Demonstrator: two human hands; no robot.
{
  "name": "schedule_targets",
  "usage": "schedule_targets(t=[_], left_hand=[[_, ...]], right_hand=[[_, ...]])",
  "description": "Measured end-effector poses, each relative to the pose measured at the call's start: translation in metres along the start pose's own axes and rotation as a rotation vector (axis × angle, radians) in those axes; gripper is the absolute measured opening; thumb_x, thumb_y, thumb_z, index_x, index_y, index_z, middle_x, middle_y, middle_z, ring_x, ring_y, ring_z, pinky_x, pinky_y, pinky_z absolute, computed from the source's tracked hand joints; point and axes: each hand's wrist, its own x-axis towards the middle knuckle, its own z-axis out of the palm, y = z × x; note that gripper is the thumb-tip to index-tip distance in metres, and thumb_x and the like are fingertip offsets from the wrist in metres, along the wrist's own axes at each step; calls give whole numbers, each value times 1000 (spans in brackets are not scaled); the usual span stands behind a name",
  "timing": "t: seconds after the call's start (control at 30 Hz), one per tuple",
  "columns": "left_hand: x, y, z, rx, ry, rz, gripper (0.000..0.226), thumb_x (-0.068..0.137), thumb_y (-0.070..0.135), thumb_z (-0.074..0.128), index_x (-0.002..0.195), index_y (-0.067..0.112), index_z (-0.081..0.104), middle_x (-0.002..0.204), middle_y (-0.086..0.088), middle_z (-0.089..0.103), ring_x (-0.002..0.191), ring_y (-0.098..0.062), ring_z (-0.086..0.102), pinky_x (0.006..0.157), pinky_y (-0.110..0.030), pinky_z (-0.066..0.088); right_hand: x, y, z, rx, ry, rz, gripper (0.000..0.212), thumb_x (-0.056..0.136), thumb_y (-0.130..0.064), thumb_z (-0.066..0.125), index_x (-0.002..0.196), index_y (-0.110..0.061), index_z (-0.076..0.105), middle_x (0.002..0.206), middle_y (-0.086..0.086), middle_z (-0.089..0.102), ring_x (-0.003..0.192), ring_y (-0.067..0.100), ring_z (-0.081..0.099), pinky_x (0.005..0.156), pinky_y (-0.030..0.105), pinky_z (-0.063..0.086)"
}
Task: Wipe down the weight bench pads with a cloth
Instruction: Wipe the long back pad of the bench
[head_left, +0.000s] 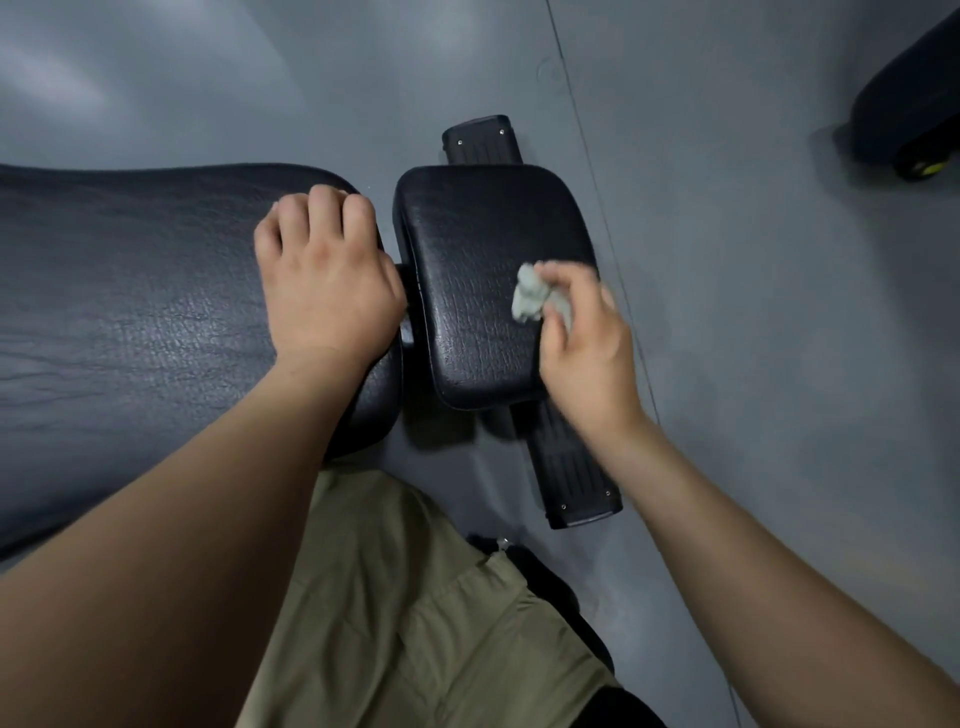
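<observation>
— Right grip (582, 332): what has it got?
— A crumpled pale grey cloth (532, 293), pinched between the thumb and curled fingers. That hand is a little blurred.
— And where is the cloth?
— Down on the top of the small pad (467, 270), close to its right edge and about halfway along it.
— What about the left grip (324, 275)?
— It rests palm down on the end of the long pad (130, 312), with the fingers curled over the far corner.
— How do the two pads lie?
— Side by side with a narrow gap between them, where a dark joining piece shows. Both are black and grained. The long one runs off the left edge of the view.
— What is underneath?
— A black bar (576, 467) lies on the grey floor (727, 260). It sticks out past the small pad at both the near and far ends and has small screws at each end.
— Anything else?
— Olive trousers (405, 597) show at the bottom, between the forearms. A dark bulky thing (914, 104) sits in the top right corner with a yellow-green spot low on it. I cannot tell what it is.
</observation>
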Motion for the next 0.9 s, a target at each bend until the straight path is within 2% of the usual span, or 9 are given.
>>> schedule_targets(t=[0.1, 0.17, 0.27, 0.33, 0.47, 0.6, 0.67, 0.77, 0.9], left_hand=[[1, -1, 0, -4, 0, 4, 28, 87, 19, 42, 109, 7, 53, 116, -17, 53, 111, -40, 47, 100, -52, 34], [1, -1, 0, -4, 6, -2, 28, 86, 19, 42, 109, 7, 52, 115, -17, 53, 110, -40, 48, 100, -53, 34], [1, -1, 0, -5, 5, 1, 28, 86, 19, 42, 109, 7, 52, 114, -16, 52, 109, -39, 48, 99, -52, 34], [1, -1, 1, -1, 6, 1, 28, 85, 19, 42, 109, 8, 52, 115, -16, 52, 109, -39, 48, 99, -51, 34], [1, -1, 0, 4, -2, -2, 29, 85, 19, 42, 109, 8, 52, 114, -15, 52, 109, -39, 48, 99, -51, 34], [1, -1, 0, 0, -1, -4, 28, 85, 20, 41, 108, 8, 53, 114, -15, 53, 109, -39, 48, 100, -51, 34], [2, -1, 0, -1, 6, -5, 28, 85, 20, 41, 107, 8, 53, 113, -15, 53, 108, -39, 48, 101, -51, 35], [1, -1, 0, -6, 4, -5, 28, 85, 20, 41, 108, 8, 53, 113, -15, 53, 109, -39, 48, 101, -51, 35], [0, -1, 1, -8, 6, 5, 30, 86, 20, 40, 110, 8, 53, 115, -15, 54, 109, -39, 49, 101, -51, 35]], right_hand=[[-22, -1, -5, 18, -91, -145, 34, 88, 11, 53, 114, -4, 68, 124, 4, 69, 122, 19, 58, 107, 21, 42], [0, 3, -4, -13, -104, -198, 33, 84, 15, 52, 106, -2, 71, 121, 6, 71, 118, 22, 61, 106, 18, 42], [50, 5, 6, -47, -24, -103, 37, 82, 11, 50, 105, -5, 74, 112, 3, 74, 109, 24, 63, 100, 11, 41], [64, 2, 12, -39, 22, -56, 37, 83, 9, 50, 107, -6, 74, 108, 1, 74, 107, 24, 63, 98, 20, 47], [16, -11, 13, 19, 14, -138, 35, 83, 12, 52, 106, -3, 74, 111, 7, 73, 111, 25, 65, 102, 19, 45], [-13, -20, 8, 87, -90, -267, 32, 82, 19, 54, 97, -1, 75, 115, 5, 74, 114, 24, 64, 103, 29, 50], [9, -22, 13, 43, -102, -280, 32, 81, 17, 56, 97, -2, 76, 115, 6, 74, 110, 24, 65, 101, 24, 49], [47, -31, 27, 49, -54, -191, 29, 83, 12, 56, 97, -4, 77, 114, 6, 74, 108, 22, 64, 97, 12, 44], [19, -39, 27, 64, -37, -212, 28, 83, 12, 59, 101, -2, 76, 116, 6, 73, 108, 24, 64, 99, 17, 46]])
